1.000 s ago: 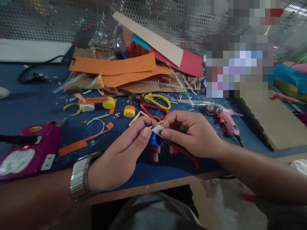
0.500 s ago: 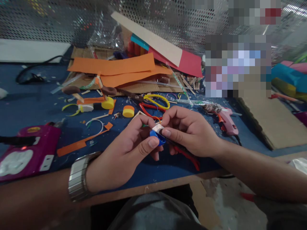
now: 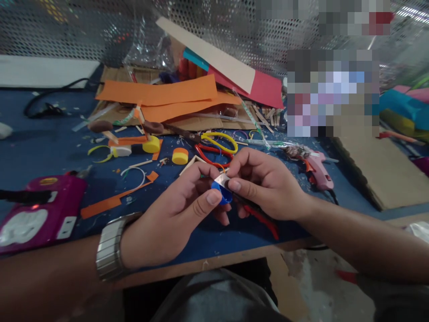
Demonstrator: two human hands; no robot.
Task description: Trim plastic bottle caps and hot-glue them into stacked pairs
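My left hand (image 3: 182,208) pinches a small blue cap-like piece (image 3: 225,195) between thumb and fingers, above the table's front part. A small whitish piece (image 3: 221,180) lies against the top of the blue piece. My right hand (image 3: 264,185) has thumb and forefinger closed on the right end of this whitish piece. Red-handled pliers (image 3: 263,220) show just below my right hand, their upper end hidden by it. Behind my fingers are scissors (image 3: 219,142) with yellow and red handles.
A pink glue gun (image 3: 320,170) rests to the right, beside cardboard (image 3: 382,165). The purple box (image 3: 56,210) with a black cable is at left. Orange strips (image 3: 157,91) lie at the back, with an orange-yellow cap (image 3: 180,156) and wooden sticks nearer.
The blue piece has turned slightly between my fingers and the whitish piece has tilted with it. Both hands stay in almost the same place.
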